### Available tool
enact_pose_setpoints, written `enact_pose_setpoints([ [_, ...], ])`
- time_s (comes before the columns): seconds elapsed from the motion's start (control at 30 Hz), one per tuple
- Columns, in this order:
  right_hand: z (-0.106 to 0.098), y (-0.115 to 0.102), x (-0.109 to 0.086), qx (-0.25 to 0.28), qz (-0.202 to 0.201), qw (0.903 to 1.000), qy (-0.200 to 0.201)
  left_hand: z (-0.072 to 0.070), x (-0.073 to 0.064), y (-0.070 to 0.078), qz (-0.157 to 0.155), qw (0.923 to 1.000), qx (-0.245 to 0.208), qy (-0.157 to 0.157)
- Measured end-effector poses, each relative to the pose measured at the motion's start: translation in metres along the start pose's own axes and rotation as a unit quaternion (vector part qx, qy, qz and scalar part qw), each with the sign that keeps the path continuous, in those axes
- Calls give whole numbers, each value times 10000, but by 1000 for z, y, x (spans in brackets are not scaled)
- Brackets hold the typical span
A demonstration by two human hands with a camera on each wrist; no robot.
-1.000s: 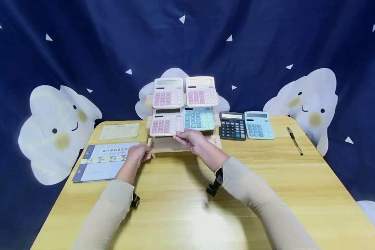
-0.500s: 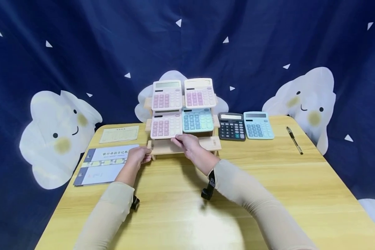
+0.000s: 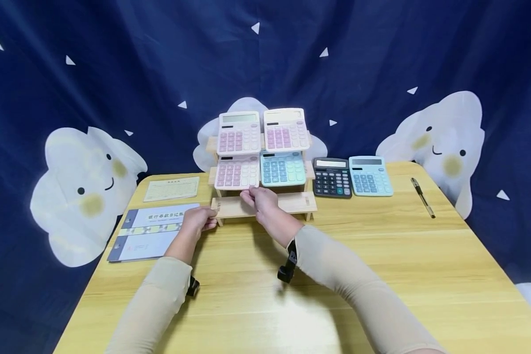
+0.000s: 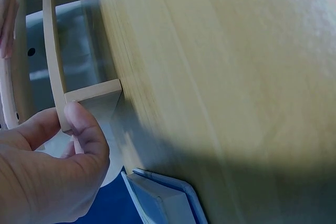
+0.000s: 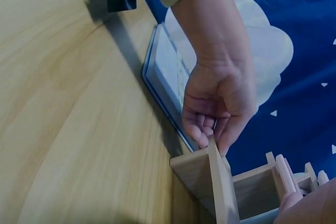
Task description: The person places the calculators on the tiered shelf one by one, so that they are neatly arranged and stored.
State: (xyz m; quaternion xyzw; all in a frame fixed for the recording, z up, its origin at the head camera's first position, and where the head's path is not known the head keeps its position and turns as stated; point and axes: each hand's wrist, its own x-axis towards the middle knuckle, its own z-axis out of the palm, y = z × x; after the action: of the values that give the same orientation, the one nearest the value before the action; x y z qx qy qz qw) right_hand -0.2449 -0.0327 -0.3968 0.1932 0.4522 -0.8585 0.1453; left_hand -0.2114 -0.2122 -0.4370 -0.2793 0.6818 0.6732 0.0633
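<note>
In the head view, a three-tier wooden rack (image 3: pixel 283 202) stands at the back middle of the table. My left hand (image 3: pixel 196 221) pinches the left end of its lowest board (image 4: pixel 55 56) between thumb and fingers. My right hand (image 3: pixel 264 201) holds the lower right corner of a white calculator with pink keys (image 3: pixel 236 173) on the middle tier. Beside that one lies a light blue calculator (image 3: pixel 283 168). On the top tier sit two more pink-keyed calculators, one left (image 3: pixel 239 132) and one right (image 3: pixel 285 129), covering the screens below.
Right of the rack lie a black calculator (image 3: pixel 332 178) and another blue calculator (image 3: pixel 370 177). Farther right is a pen (image 3: pixel 423 197). A ledger book (image 3: pixel 148 241) and a printed slip (image 3: pixel 171 189) lie at the left. A dark blue curtain (image 3: pixel 159 49) hangs behind the table.
The pink-keyed calculator in my right hand has slid back on the middle tier, its screen now hidden under the upper one. The right hand moved slightly left; the left hand keeps its grip.
</note>
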Motion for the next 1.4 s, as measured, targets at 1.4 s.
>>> enact_pose_setpoints([
  [1.4, -204, -191, 31, -7019, -2890, 6386, 1262, -5, 1, 2, -26, 9985, 369, -399],
])
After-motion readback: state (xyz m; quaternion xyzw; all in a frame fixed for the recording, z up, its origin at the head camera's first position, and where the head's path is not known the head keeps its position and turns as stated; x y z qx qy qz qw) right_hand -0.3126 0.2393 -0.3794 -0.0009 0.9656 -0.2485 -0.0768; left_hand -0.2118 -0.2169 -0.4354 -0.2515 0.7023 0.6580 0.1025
